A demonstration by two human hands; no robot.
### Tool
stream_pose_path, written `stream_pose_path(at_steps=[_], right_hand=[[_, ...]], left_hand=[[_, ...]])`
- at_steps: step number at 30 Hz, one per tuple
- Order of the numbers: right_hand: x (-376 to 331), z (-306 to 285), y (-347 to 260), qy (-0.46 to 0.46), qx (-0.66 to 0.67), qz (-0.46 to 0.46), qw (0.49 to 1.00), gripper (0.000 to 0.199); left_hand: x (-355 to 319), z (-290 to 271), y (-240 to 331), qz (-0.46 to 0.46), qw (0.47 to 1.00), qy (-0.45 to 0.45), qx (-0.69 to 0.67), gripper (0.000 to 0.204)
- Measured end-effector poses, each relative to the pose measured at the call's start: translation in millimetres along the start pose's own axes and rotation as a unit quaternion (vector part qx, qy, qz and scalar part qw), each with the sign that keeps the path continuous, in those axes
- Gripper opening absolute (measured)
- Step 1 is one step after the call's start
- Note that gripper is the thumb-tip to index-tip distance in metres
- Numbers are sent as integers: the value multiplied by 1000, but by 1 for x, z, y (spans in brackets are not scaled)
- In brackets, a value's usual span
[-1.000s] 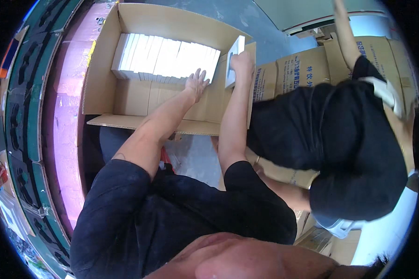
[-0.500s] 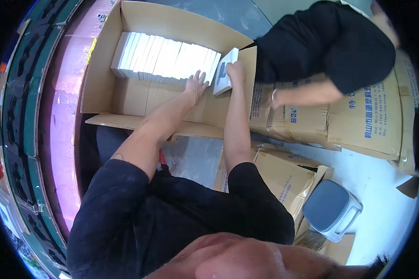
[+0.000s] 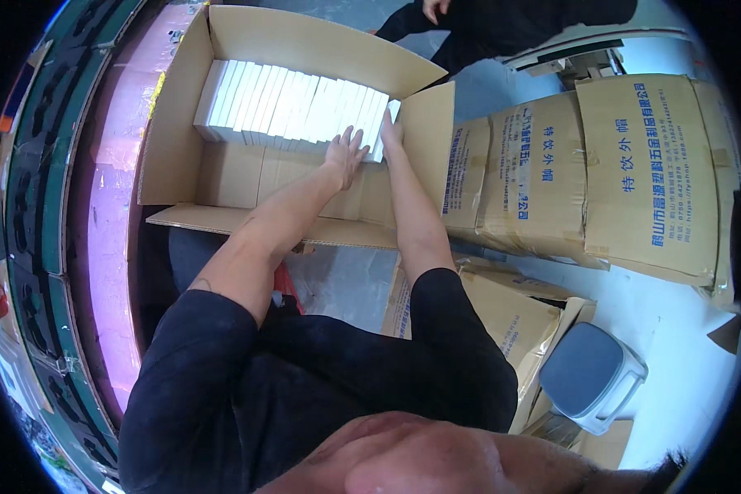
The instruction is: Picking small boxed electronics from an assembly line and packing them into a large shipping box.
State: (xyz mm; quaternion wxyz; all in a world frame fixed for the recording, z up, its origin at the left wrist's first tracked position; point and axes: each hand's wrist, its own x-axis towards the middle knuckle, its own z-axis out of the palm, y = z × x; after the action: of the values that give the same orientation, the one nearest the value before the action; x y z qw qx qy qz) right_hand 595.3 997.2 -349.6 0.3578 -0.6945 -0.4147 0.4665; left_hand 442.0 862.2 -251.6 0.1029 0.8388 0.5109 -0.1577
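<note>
Left grip [image 3: 345, 156] splays unclenched at white boxes [image 3: 288, 103]; right grip [image 3: 393, 132] points forward, hold unclear.

An open carton [image 3: 229, 171] (brown cardboard) carries closely ranked white boxes [image 3: 286, 103].

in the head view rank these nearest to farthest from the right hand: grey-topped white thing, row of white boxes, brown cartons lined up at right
Nearest the right hand first:
1. Row of white boxes: at the hand, mostly to its left
2. Brown cartons: to its right
3. Grey-topped white thing: farther off, lower right
</note>
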Motion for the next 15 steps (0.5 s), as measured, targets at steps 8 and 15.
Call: stream_pose_path(at_steps=[8, 15], right_hand=[[84, -32, 16, 33, -167, 56, 984, 87], [16, 24, -4, 26, -141, 43, 989, 86]], left_hand=[[12, -29, 14, 46, 999, 14, -14, 84], [-11, 0, -22, 14, 1000, 12, -25, 86]])
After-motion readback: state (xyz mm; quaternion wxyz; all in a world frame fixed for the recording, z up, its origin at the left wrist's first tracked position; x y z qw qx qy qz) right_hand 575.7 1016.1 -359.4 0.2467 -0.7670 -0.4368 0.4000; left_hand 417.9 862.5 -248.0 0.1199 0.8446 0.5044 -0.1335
